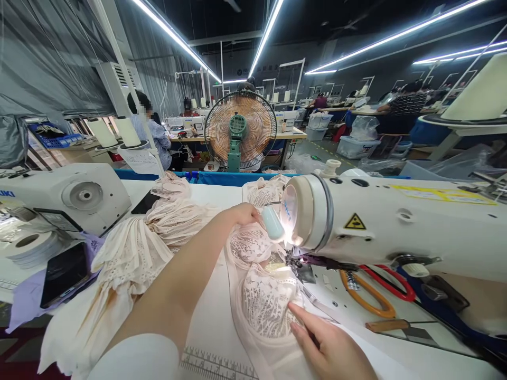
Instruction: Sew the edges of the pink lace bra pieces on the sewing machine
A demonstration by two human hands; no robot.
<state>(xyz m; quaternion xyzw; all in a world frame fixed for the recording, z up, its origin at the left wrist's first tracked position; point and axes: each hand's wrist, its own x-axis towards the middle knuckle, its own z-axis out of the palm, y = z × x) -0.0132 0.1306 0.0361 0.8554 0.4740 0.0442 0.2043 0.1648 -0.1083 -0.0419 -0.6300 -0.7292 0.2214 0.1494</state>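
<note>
Lace garment [269, 295] at the centre and lower centre of the frame, flat on the white worktop [209, 311]; the left hand [243, 214] lies at its upper edge, fingers curled, and whether they pinch the cloth I cannot tell; the right hand [332, 345], lower right of centre, touches the right side of the nearer cup, index finger and thumb slightly apart at the tips, any pinch between them likewise unclear from here. The sewing machine [396, 221] fills the right, its needle area just beside the garment and partly hiding it; a pale green part [273, 222] stands close to the left fingers; a heap of similar garments [130, 253] lies left of the forearm; the garment: cream-pink, floral lace cups, plain smooth band.
</note>
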